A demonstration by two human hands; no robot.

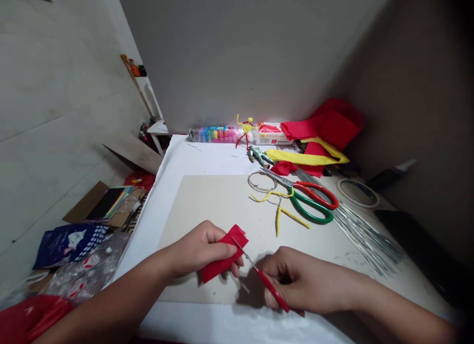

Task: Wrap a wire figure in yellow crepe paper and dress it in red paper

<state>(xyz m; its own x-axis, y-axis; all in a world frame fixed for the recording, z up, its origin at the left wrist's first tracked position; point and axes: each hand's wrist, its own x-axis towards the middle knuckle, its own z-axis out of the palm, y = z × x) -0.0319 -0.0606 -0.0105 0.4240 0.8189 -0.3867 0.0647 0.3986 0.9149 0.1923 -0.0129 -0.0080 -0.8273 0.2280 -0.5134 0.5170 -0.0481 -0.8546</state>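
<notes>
My left hand (205, 247) pinches a small strip of red cloth or paper (217, 271) between thumb and fingers, above a beige board (185, 205). In my right hand (292, 279) is a small pair of scissors with red handles (272, 289). Their blades lie across the red strip near its upper right end, close to my left thumb. Farther up on the board lies a yellow wrapped wire figure (292, 218) with thin bent limbs. Beside it are large scissors with one red and one green handle (313, 205).
Bundled silver wires (366, 235) spread at the right, near a tape roll (358, 193). At the back stand a pack of coloured sticks (215, 134), a white-red box (272, 134), red material (338, 124) and a yellow strip (307, 158). Bags (68, 245) sit low at left.
</notes>
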